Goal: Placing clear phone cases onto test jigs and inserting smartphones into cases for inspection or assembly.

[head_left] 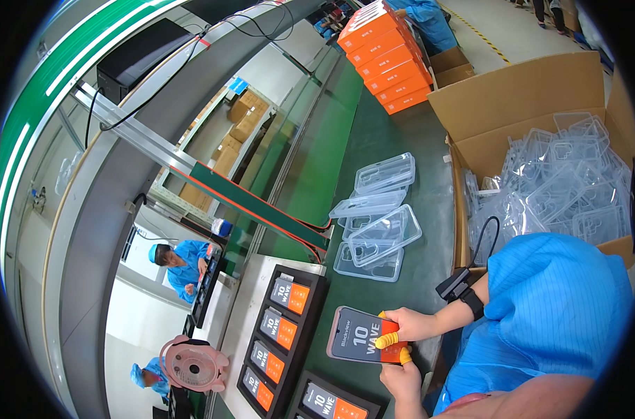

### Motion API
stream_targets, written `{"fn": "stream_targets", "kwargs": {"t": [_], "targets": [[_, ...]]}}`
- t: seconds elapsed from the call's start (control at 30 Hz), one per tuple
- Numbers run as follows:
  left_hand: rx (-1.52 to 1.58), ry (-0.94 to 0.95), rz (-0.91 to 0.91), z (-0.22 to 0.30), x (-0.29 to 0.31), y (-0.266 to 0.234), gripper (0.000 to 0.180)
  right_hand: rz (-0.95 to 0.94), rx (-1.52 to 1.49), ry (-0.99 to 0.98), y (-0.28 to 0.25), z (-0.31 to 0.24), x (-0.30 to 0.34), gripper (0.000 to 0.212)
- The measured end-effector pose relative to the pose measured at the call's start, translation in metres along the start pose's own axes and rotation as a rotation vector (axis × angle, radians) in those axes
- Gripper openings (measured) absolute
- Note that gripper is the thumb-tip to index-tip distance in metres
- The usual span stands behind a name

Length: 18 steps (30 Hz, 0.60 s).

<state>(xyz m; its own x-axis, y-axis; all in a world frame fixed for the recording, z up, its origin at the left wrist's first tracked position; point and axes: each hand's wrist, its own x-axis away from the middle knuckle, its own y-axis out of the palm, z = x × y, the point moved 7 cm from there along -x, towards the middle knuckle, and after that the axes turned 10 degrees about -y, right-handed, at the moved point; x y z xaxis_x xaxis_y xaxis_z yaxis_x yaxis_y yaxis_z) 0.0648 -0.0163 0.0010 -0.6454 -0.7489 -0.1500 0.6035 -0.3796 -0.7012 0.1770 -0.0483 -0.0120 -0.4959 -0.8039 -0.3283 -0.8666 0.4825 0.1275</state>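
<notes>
A smartphone (354, 334) with a grey and orange printed front film is held between my hands above the green bench. My right hand (410, 327), with yellow finger cots and a black wrist strap, grips its orange end. From below, my left hand (401, 383) pinches the same end at its corner, also with a yellow cot. Just beyond the phone lie several clear plastic cases (380, 241), loosely overlapping. A black tray (305, 318) of similar phones sits further off, and a second black tray (307, 384) is closer to my left hand.
A large cardboard box (516, 87) full of clear cases stands on my right. Orange boxes (387, 66) are stacked at the far end of the bench. A pink fan (192, 364) and a green frame bar (254, 202) stand beyond the trays. Co-workers in blue (188, 265) sit across.
</notes>
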Motion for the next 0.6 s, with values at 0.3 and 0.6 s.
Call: {"fn": "stream_targets", "kwargs": {"t": [0.3, 0.6], "targets": [[0.192, -0.075, -0.138, -0.012, -0.005, 0.004, 0.017, -0.053, 0.075, -0.129, -0.001, -0.012, 0.002, 0.046], [0.277, -0.041, -0.177, -0.013, 0.003, 0.005, 0.019, -0.049, -0.039, 0.001, 0.002, 0.003, 0.002, 0.036]]}}
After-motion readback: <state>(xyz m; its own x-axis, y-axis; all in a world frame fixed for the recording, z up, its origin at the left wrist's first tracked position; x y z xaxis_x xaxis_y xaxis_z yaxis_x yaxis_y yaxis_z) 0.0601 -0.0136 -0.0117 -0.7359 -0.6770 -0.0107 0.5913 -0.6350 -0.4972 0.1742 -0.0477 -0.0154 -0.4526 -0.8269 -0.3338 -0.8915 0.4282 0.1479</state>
